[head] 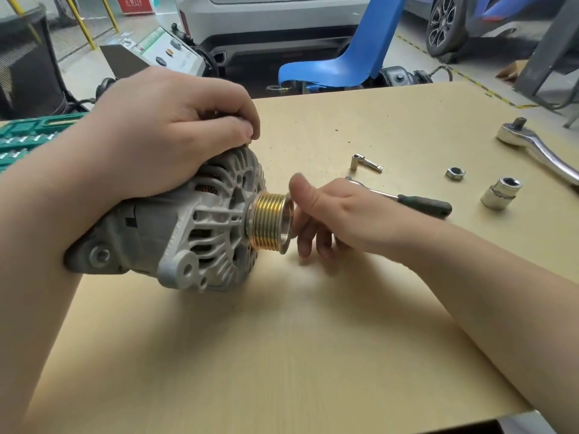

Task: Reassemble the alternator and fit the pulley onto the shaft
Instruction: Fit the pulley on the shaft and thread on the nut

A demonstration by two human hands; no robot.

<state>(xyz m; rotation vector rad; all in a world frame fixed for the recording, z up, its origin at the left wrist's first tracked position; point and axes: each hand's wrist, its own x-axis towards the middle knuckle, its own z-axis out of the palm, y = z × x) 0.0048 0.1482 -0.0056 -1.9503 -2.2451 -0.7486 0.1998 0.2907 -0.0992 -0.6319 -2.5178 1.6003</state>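
Observation:
The grey alternator [200,233] lies on its side on the beige table [282,339], its shaft end pointing right. A gold grooved pulley [269,223] sits on that shaft against the front housing. My left hand [163,133] grips the top of the alternator body from above, fingers curled over the housing rim. My right hand [319,211] is at the pulley's outer face, thumb up near its rim and fingers straight and spread just past it. Whether the fingers touch the pulley I cannot tell.
A hex nut [455,174], a chrome socket [500,193], a large ratchet [539,148], a small ratchet with a dark handle [419,203] and a small adapter [366,162] lie at the right. A green tool case [28,136] sits at the left edge. A blue chair [344,64] stands behind the table.

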